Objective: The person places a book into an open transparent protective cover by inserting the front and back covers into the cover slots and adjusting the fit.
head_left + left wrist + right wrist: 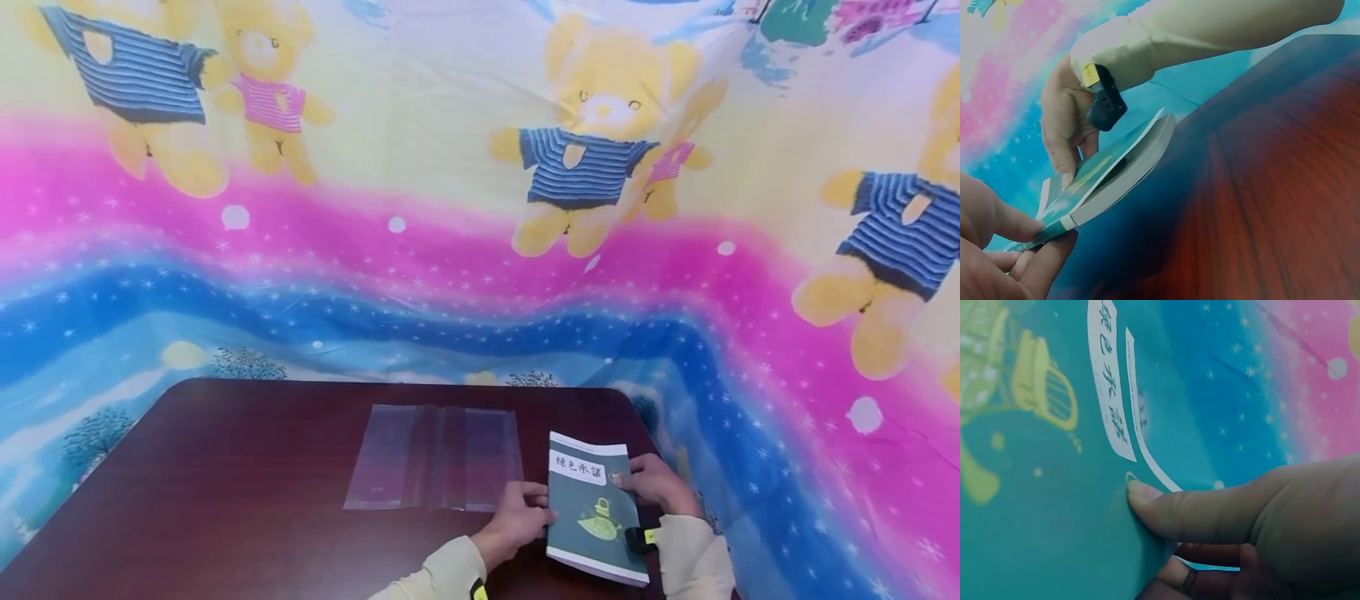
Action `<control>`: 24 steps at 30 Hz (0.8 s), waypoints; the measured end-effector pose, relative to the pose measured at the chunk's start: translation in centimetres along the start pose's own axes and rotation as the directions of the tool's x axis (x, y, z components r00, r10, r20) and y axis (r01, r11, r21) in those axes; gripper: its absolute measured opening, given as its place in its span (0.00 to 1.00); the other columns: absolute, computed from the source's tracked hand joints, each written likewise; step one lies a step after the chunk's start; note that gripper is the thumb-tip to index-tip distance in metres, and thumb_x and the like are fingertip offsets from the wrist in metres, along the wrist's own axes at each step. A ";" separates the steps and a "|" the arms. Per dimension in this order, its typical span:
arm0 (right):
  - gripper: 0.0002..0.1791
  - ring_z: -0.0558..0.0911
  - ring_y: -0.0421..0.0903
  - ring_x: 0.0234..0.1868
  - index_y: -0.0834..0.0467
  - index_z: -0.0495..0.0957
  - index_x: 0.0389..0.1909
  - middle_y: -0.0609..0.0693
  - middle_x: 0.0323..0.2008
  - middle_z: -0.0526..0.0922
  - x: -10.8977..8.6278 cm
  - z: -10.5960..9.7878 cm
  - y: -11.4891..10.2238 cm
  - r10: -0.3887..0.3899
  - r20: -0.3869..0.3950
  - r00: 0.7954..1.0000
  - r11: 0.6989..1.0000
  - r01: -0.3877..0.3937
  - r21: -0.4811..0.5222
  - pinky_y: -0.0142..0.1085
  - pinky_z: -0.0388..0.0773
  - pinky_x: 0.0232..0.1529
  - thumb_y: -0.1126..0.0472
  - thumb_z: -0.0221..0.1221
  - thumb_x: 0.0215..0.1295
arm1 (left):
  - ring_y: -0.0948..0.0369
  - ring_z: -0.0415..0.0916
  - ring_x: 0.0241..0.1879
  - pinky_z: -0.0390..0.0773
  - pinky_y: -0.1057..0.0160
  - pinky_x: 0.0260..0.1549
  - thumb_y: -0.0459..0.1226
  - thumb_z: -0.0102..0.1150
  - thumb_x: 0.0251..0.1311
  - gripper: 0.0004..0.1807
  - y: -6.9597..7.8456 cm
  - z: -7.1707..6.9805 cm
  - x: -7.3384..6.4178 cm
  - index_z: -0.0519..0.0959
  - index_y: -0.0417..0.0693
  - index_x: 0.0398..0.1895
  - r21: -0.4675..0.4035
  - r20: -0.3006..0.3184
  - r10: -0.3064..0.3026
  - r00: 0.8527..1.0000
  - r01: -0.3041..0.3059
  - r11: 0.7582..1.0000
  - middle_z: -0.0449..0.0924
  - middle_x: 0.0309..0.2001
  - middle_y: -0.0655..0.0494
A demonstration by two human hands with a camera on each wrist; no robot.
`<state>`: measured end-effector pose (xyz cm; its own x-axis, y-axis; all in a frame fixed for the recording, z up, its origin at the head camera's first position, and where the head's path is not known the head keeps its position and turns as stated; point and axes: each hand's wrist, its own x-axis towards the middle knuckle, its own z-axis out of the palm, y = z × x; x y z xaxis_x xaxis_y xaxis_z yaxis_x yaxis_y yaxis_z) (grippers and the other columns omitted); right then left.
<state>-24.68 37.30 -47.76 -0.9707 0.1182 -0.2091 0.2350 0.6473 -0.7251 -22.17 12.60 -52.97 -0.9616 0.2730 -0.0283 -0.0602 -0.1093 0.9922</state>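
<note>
left hand point(517, 521): pinches book point(596, 500) spine
right hand point(660, 486): pinches opposite edge
book step: two-handed positioning, apparently
book next: likely needs steady grips

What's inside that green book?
Pale paper page edges show at one end of the thin, rectangular green paperback book. Whatever is on the pages can't be seen; its cover hides them.

book point(588, 535): paper, smooth cover with a faint sheen; page edges point(1140, 167) matt. see-through sheet point(431, 458): thin plastic, glossy. desk point(247, 467): wood by its grain, smooth, softly shining. backdrop point(420, 267): cloth, lightly creased. cuffs point(688, 546): matt cloth, wrinkled. wrist device point(1107, 103): apparently hard plastic.
</note>
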 end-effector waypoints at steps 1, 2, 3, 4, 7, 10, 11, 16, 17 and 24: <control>0.10 0.86 0.48 0.30 0.73 0.83 0.44 0.55 0.31 0.88 0.1 0.3 -0.2 -0.007 0.000 1.000 1.000 0.007 0.008 0.47 0.86 0.37 0.69 0.61 0.69 | 0.62 0.77 0.32 0.87 0.55 0.30 0.18 0.63 0.52 0.19 0.1 -0.4 0.0 0.77 0.23 0.50 0.007 -0.004 0.004 1.000 -0.004 1.000 0.77 0.36 0.46; 0.10 0.86 0.48 0.30 0.73 0.83 0.45 0.55 0.31 0.88 0.3 0.6 -0.4 -0.008 -0.004 1.000 1.000 0.008 0.007 0.47 0.86 0.37 0.69 0.61 0.69 | 0.62 0.77 0.32 0.87 0.56 0.30 0.18 0.63 0.52 0.19 0.1 -0.8 0.0 0.78 0.24 0.49 0.010 -0.010 0.009 1.000 -0.009 1.000 0.78 0.36 0.46; 0.10 0.85 0.47 0.30 0.73 0.83 0.45 0.54 0.31 0.87 0.4 0.9 -0.6 -0.008 -0.010 1.000 1.000 0.008 0.007 0.46 0.85 0.36 0.68 0.60 0.70 | 0.62 0.77 0.32 0.87 0.56 0.30 0.19 0.63 0.52 0.19 0.2 -1.1 0.0 0.79 0.24 0.49 0.015 -0.015 0.012 1.000 -0.012 1.000 0.78 0.36 0.47; 0.11 0.85 0.47 0.30 0.73 0.83 0.46 0.54 0.31 0.87 0.5 1.3 -0.8 -0.015 -0.009 1.000 1.000 0.015 0.010 0.46 0.85 0.36 0.68 0.60 0.70 | 0.62 0.78 0.33 0.87 0.56 0.30 0.19 0.63 0.51 0.18 0.3 -1.5 0.0 0.79 0.25 0.49 0.018 -0.021 0.012 1.000 -0.012 1.000 0.79 0.35 0.47; 0.12 0.84 0.46 0.29 0.73 0.82 0.47 0.54 0.31 0.87 0.7 2.2 -1.5 -0.025 -0.007 1.000 1.000 0.025 0.006 0.43 0.83 0.35 0.67 0.59 0.71 | 0.61 0.78 0.33 0.87 0.56 0.29 0.19 0.64 0.51 0.19 0.4 -2.7 -0.1 0.79 0.25 0.49 0.017 -0.032 0.018 0.999 -0.017 1.000 0.79 0.36 0.46; 0.13 0.83 0.46 0.30 0.72 0.81 0.49 0.54 0.32 0.86 0.7 2.9 -2.2 -0.028 -0.011 1.000 1.000 0.028 0.001 0.42 0.82 0.35 0.67 0.59 0.72 | 0.61 0.79 0.33 0.87 0.56 0.28 0.20 0.64 0.50 0.19 0.7 -3.8 -0.3 0.80 0.25 0.49 0.022 -0.037 0.029 0.999 -0.028 0.999 0.80 0.35 0.46; 0.13 0.83 0.46 0.30 0.72 0.81 0.50 0.54 0.33 0.86 0.6 3.1 -2.4 -0.031 -0.013 0.999 1.000 0.031 0.000 0.43 0.83 0.35 0.66 0.58 0.72 | 0.61 0.79 0.33 0.87 0.56 0.28 0.20 0.64 0.50 0.19 0.8 -4.1 -0.3 0.80 0.24 0.49 0.024 -0.037 0.034 0.999 -0.033 0.999 0.80 0.35 0.46; 0.15 0.85 0.47 0.34 0.72 0.79 0.53 0.56 0.37 0.86 0.5 4.1 -3.1 -0.071 -0.018 0.997 0.997 0.071 0.037 0.47 0.85 0.38 0.67 0.57 0.73 | 0.60 0.80 0.33 0.87 0.55 0.28 0.20 0.64 0.52 0.19 1.4 -5.5 -0.2 0.80 0.25 0.50 0.057 -0.039 0.039 0.998 -0.037 0.998 0.82 0.36 0.45; 0.15 0.85 0.47 0.34 0.72 0.79 0.54 0.56 0.38 0.86 0.5 4.2 -3.2 -0.084 -0.015 0.996 0.995 0.085 0.055 0.48 0.85 0.39 0.67 0.56 0.74 | 0.60 0.81 0.33 0.87 0.55 0.28 0.21 0.64 0.52 0.19 1.5 -5.8 -0.2 0.80 0.25 0.50 0.061 -0.041 0.041 0.998 -0.039 0.997 0.82 0.36 0.45; 0.18 0.86 0.51 0.39 0.73 0.74 0.62 0.60 0.45 0.85 0.9 5.2 -4.5 -0.171 0.008 0.985 0.970 0.167 0.178 0.49 0.86 0.40 0.70 0.48 0.77 | 0.58 0.83 0.35 0.88 0.54 0.31 0.21 0.63 0.54 0.21 2.1 -7.7 -0.1 0.79 0.24 0.53 0.053 -0.049 0.061 0.997 -0.058 0.997 0.84 0.39 0.42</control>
<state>-26.39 30.57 -48.12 -0.9962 0.0000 -0.0871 0.0747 0.5138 -0.8546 -24.26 5.01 -51.81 -0.9755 0.2183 0.0259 0.0099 -0.0744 0.9972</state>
